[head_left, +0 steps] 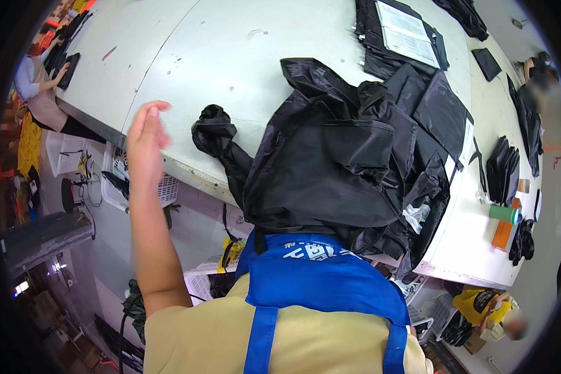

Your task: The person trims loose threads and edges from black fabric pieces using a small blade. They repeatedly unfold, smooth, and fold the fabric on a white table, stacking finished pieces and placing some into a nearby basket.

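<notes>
My left hand (146, 134) is raised just off the table's near left edge. It holds nothing, and its fingers are stretched out, slightly blurred. To its right, a black garment of thin, shiny fabric, seemingly a jacket (318, 168), lies bunched up against my blue apron (330, 280). What looks like a sleeve (215, 131) trails from its left side, nearest my left hand but apart from it. A crumpled white piece (416, 217) shows among the folds at the right. My right hand and forearm do not show; the black fabric may cover them.
The white table (230, 43) curves around me. Folded black pieces (442, 106) and a stack topped with a paper sheet (405, 31) lie beyond the garment. A green thread spool (503, 214) stands at the right. White baskets (168, 190) sit below the edge; other people work nearby.
</notes>
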Action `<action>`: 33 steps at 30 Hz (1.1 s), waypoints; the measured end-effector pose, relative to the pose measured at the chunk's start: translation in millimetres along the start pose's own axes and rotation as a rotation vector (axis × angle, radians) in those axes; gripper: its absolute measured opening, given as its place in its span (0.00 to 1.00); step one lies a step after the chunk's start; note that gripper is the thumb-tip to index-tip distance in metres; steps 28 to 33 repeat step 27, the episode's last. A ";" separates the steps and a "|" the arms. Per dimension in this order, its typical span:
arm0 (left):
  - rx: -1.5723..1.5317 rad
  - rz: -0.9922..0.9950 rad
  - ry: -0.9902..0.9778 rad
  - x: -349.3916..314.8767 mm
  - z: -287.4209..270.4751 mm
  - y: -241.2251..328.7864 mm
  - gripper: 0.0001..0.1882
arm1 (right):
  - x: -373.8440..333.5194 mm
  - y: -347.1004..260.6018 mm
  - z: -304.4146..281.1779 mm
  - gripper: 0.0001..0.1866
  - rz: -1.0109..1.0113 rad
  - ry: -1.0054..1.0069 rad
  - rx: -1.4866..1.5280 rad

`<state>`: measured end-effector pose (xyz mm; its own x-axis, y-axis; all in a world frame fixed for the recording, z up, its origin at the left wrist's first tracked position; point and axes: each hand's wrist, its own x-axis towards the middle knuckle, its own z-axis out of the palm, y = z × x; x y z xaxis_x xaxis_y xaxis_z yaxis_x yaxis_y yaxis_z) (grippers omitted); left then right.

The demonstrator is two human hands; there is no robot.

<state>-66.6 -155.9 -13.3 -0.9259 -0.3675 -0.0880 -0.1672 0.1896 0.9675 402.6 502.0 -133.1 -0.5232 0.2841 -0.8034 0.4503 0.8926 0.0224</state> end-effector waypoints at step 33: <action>-0.310 -0.004 -0.491 -54.0 -113.7 9.8 0.14 | 100.4 -698.8 -212.9 0.55 -1.002 -0.032 0.150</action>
